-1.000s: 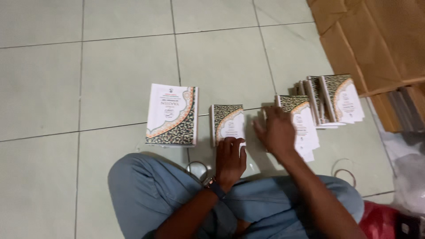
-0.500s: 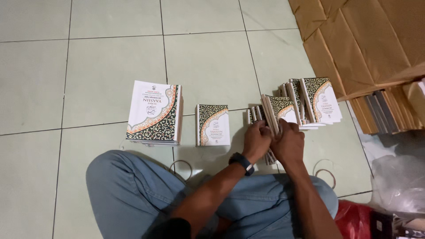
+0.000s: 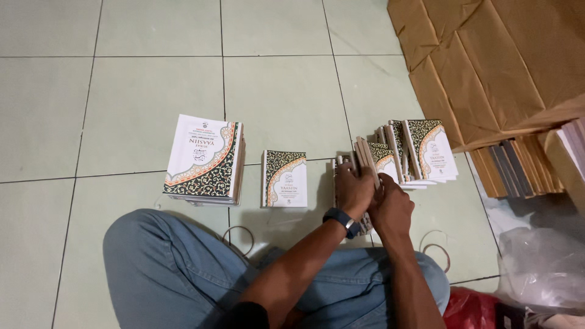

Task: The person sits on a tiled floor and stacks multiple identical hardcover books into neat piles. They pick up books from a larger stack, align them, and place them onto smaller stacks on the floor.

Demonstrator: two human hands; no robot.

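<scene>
Booklet bundle (image 3: 364, 167) half hidden under hands, stacked books (image 3: 573, 140) cut by right edge

white booklets (image 3: 286, 178) with dark floral and orange borders, pale green floor tiles (image 3: 122, 91), blue jeans (image 3: 177, 268).

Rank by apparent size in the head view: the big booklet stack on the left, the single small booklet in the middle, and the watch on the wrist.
1. Big booklet stack, largest.
2. Small booklet, clearly smaller.
3. Watch on the left hand, smallest.
</scene>
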